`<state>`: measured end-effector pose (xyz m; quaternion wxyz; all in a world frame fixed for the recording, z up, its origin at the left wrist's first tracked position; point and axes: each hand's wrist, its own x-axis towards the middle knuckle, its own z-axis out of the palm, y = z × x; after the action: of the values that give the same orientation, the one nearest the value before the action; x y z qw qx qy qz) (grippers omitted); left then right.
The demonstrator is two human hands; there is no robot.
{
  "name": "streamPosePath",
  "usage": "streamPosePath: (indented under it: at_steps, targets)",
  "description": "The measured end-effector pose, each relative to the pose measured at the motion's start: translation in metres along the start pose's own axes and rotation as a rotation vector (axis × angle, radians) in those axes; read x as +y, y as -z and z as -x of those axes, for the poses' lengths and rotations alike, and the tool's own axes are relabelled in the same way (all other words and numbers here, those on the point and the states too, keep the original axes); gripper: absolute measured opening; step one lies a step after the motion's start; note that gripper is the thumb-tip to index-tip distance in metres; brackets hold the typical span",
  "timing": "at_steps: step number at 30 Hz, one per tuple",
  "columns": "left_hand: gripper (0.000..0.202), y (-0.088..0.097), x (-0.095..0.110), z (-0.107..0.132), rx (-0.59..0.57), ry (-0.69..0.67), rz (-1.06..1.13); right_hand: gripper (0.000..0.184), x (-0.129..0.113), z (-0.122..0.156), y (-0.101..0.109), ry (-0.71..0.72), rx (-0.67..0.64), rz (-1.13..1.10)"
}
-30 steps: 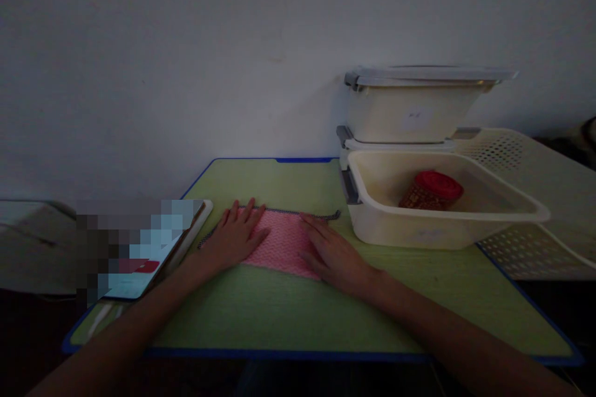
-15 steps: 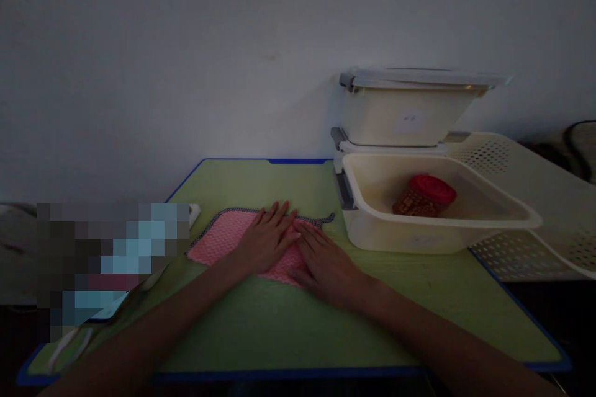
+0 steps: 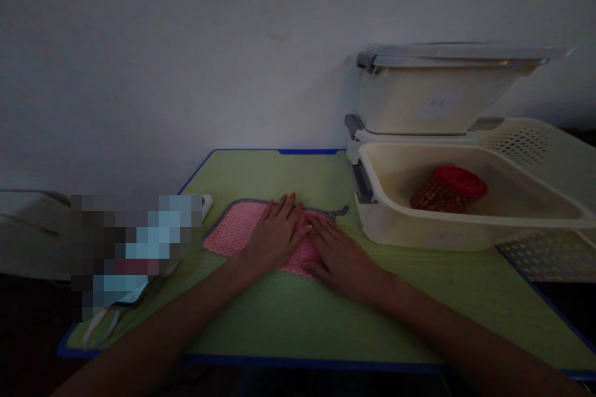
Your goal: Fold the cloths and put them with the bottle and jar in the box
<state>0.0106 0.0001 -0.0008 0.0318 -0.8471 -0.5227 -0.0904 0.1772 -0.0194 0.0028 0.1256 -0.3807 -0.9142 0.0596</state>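
Note:
A pink textured cloth [image 3: 237,229] with a dark patterned edge and a small hanging loop lies folded on the green table [image 3: 261,329]. My left hand [image 3: 277,229] rests flat on its middle, fingers stretched out and pointing away from me. Against it, my right hand [image 3: 342,260] lies flat over the cloth's right part, its fingers extended and their tips by the left thumb. Part of the cloth is hidden under both hands.
At the right stands an open cream bin [image 3: 428,232] holding a red-topped container [image 3: 449,189]. Behind it is a lidded box [image 3: 419,99], and a perforated white basket [image 3: 535,142] is farther right. A partly blurred-out device [image 3: 139,254] with white straps lies at the left edge.
The camera view has shifted, so the whole scene sits farther right in the picture. Both hands stay flat on the cloth, with no clear change in their pose.

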Motion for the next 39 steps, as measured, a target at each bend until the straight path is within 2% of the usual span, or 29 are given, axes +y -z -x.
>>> streamPosePath:
  at_steps: [4,8,14,17,20,28,33,35,39]
  targets:
    - [0.058,-0.001,0.009,0.018,-0.050,-0.073,0.004,0.067,0.001,0.000,-0.002,0.012,0.004,0.027]
    - [0.056,-0.002,-0.003,0.029,-0.089,-0.072,0.014,0.066,0.003,0.001,-0.002,0.011,-0.020,0.031]
    - [0.055,-0.001,-0.040,0.044,-0.054,0.162,-0.056,0.065,0.002,0.002,0.002,-0.003,-0.056,0.010]
    - [0.056,0.001,-0.049,0.052,-0.057,0.280,-0.110,0.064,0.001,0.002,0.003,-0.010,-0.065,0.034]
    - [0.056,0.003,-0.054,0.057,-0.078,0.333,-0.134,0.065,0.000,0.001,0.003,-0.018,-0.078,0.032]
    - [0.061,0.003,-0.061,0.059,-0.117,0.303,-0.097,0.064,0.000,0.000,0.002,-0.019,-0.063,0.026]
    - [0.065,0.009,-0.055,0.054,-0.107,0.336,-0.098,0.063,0.001,0.001,0.001,-0.013,-0.043,0.041]
    - [0.063,0.015,-0.048,0.046,-0.084,0.275,-0.076,0.062,0.001,0.001,0.001,0.002,-0.029,0.041]
    - [0.053,0.024,-0.028,0.014,-0.004,0.025,0.052,0.059,0.000,0.002,0.000,0.025,-0.006,0.018]
